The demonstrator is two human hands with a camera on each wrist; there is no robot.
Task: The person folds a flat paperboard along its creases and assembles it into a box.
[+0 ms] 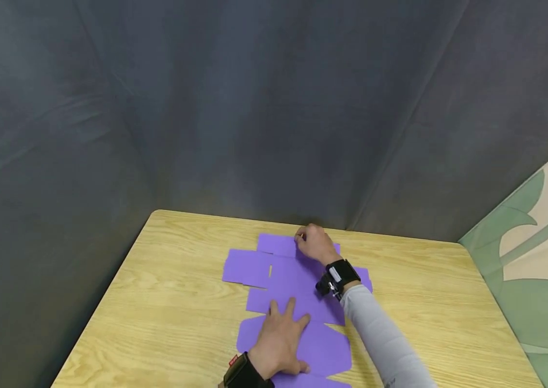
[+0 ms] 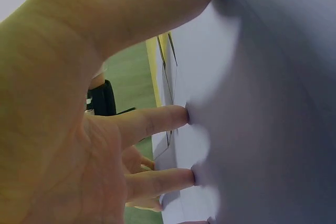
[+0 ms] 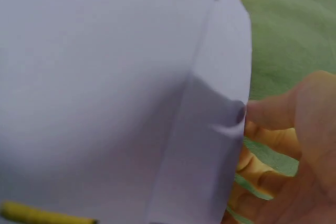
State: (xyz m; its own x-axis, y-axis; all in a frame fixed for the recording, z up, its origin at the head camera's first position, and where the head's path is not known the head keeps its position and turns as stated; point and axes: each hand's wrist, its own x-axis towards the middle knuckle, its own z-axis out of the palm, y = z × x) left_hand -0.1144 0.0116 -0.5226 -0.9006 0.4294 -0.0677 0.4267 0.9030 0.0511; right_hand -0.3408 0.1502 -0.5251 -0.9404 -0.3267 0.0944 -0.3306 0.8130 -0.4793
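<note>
A flat, unfolded purple cardboard box (image 1: 293, 277) with flaps, slots and crease lines lies lengthwise on the table in the head view. On its near part my left hand (image 1: 277, 342) presses down, fingers spread; the left wrist view shows the fingertips (image 2: 181, 115) against the cardboard. Over at the far end, my right hand (image 1: 316, 245) pinches the edge of the end flap (image 1: 276, 245). In the right wrist view the thumb (image 3: 273, 111) is on the flap's edge and the other fingers are behind it. My right forearm covers part of the right side flap.
The wooden table (image 1: 157, 302) stretches out on both sides of the cardboard. Behind its far edge and along its left hangs a dark grey cloth (image 1: 274, 118). A green and cream patterned surface (image 1: 535, 280) shows at the right.
</note>
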